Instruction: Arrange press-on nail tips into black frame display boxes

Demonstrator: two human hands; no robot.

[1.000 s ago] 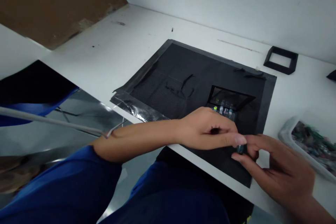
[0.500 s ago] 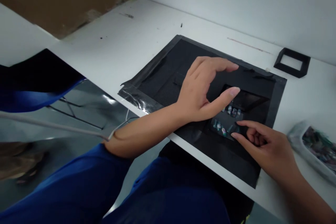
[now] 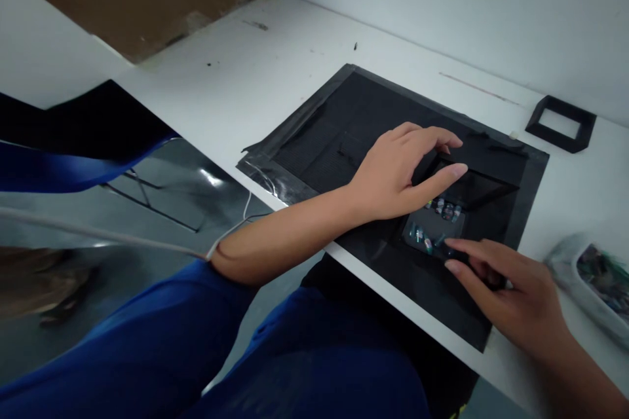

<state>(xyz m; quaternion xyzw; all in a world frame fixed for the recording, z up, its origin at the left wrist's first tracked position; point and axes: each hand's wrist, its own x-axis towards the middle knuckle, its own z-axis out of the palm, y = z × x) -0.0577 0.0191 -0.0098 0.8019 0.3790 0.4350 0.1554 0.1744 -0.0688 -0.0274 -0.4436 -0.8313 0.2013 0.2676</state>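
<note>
A small black box [image 3: 435, 226] lies with its lid [image 3: 474, 188] tilted back on a black mat [image 3: 319, 144]. Two rows of glossy teal pieces that look like false nails [image 3: 448, 211] rest inside it. My left hand [image 3: 405, 167] hovers at the box's left and far side, thumb and fingers apart, holding nothing; whether it touches the lid I cannot tell. At the near right corner is my right hand [image 3: 506, 288], its thumb and forefinger apart with nothing visible between them. The other fingers of that hand curl in.
A translucent tub [image 3: 572, 268] of similar small pieces stands at the right. Farther back lies a black rectangular frame [image 3: 560, 123] near the wall. The white table's front edge [image 3: 407, 304] runs past my lap. A cable hangs by my left elbow, and a blue chair [image 3: 73, 167] stands at left.
The view has shifted slightly. My left hand has lowered, with the gap between its fingers and thumb narrower. My right hand has drawn back a little toward me from the box.
</note>
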